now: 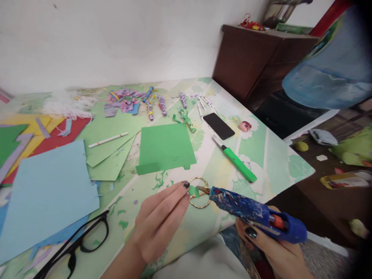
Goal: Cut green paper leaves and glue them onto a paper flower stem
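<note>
My right hand (269,242) is closed round the handle of a blue glue gun (241,203), its body smeared with dried glue. The gun's nozzle points left and meets a small green paper piece (192,190). That piece is pinched between the fingertips of my left hand (165,219). Just beneath lie gold-handled scissors (200,206), partly hidden by the paper and the nozzle. Beyond my left hand rests a green paper sheet (167,145) with a strip along its near edge. Green paper scraps (161,180) are scattered close by.
Black glasses (94,234) and a light blue sheet (55,190) lie at left. A green lighter (238,162), a phone (219,126), rolled paper figures (162,105) and purple scraps (124,99) lie farther back. A water jug (334,73) stands right, past the table's edge.
</note>
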{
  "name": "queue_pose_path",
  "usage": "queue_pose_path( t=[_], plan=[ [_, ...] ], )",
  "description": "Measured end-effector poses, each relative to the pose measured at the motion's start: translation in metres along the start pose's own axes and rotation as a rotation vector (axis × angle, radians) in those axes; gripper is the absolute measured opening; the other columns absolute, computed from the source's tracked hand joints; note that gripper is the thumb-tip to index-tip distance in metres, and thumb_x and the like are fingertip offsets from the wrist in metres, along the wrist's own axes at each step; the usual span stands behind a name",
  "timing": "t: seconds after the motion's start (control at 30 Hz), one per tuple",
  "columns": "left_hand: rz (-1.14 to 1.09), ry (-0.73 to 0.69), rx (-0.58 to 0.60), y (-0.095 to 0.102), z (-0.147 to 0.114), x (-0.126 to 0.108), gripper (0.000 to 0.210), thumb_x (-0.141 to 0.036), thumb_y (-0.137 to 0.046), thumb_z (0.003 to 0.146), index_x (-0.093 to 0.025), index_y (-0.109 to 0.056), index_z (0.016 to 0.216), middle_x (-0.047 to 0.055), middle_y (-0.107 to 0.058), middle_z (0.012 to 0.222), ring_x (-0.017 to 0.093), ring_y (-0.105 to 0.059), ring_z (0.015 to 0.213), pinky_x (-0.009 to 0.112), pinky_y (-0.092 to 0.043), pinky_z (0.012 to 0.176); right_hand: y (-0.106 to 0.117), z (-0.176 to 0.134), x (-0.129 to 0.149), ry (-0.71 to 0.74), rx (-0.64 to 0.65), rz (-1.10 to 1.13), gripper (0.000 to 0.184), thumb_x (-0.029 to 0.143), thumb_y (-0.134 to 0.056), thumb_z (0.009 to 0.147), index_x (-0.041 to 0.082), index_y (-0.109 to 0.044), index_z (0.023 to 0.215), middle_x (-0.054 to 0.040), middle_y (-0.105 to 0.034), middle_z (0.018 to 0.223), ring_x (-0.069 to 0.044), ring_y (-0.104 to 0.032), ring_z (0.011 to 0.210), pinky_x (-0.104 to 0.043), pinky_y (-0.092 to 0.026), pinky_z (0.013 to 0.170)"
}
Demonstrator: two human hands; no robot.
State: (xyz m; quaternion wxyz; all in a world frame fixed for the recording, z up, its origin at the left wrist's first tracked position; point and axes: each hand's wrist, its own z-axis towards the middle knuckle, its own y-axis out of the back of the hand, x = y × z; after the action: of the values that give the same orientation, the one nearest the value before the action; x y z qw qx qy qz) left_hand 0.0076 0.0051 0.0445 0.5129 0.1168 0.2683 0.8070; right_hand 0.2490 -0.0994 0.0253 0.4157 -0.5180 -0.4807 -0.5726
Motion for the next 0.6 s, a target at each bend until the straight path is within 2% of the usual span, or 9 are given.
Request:
queue_pose_path(
  t=[0.13, 0.27, 0.33, 0.6],
  plan=[
    [0.002, 0.004, 0.031, 0.000, 0.000, 0.000, 0.019, 0.001, -0.061, 0.078, 0.001, -0.065, 0.096, 0.019, -0.067, 0.103, 0.024, -0.060, 0.109, 0.031, -0.054, 0.090, -0.001, 0.001, 0.002, 0.014, -0.001, 0.002, 0.026, 0.034, -0.066, 0.078, 0.026, -0.061, 0.102, -0.0041, -0.062, 0.070, -0.019, -0.059, 0.061, -0.030, -0.049, 0.052],
    [0.021, -0.017, 0.018, -0.001, 0.000, 0.001, 0.017, 0.000, -0.058, 0.081, -0.001, -0.065, 0.096, 0.018, -0.067, 0.102, 0.023, -0.059, 0.110, 0.031, -0.054, 0.089, -0.001, 0.005, 0.011, 0.012, 0.059, -0.044, 0.017, 0.037, -0.064, 0.080, 0.024, -0.063, 0.091, -0.0028, -0.059, 0.065, -0.016, -0.053, 0.053, -0.028, -0.045, 0.048],
    [0.013, -0.010, 0.033, -0.001, 0.000, 0.000, 0.019, 0.001, -0.059, 0.080, 0.000, -0.065, 0.097, 0.019, -0.067, 0.103, 0.023, -0.059, 0.111, 0.031, -0.054, 0.090, -0.001, 0.006, 0.015, 0.024, 0.091, -0.066, 0.019, 0.040, -0.062, 0.081, 0.023, -0.063, 0.088, -0.0033, -0.059, 0.064, -0.016, -0.052, 0.053, -0.028, -0.044, 0.047],
    [-0.008, 0.015, 0.037, 0.000, -0.002, -0.001, 0.024, 0.003, -0.062, 0.075, 0.001, -0.064, 0.099, 0.019, -0.066, 0.105, 0.025, -0.059, 0.110, 0.032, -0.054, 0.089, 0.001, -0.003, 0.003, -0.022, -0.015, -0.095, 0.032, 0.037, -0.065, 0.079, 0.027, -0.058, 0.108, -0.0052, -0.062, 0.072, -0.020, -0.059, 0.061, -0.030, -0.049, 0.052]
  ],
)
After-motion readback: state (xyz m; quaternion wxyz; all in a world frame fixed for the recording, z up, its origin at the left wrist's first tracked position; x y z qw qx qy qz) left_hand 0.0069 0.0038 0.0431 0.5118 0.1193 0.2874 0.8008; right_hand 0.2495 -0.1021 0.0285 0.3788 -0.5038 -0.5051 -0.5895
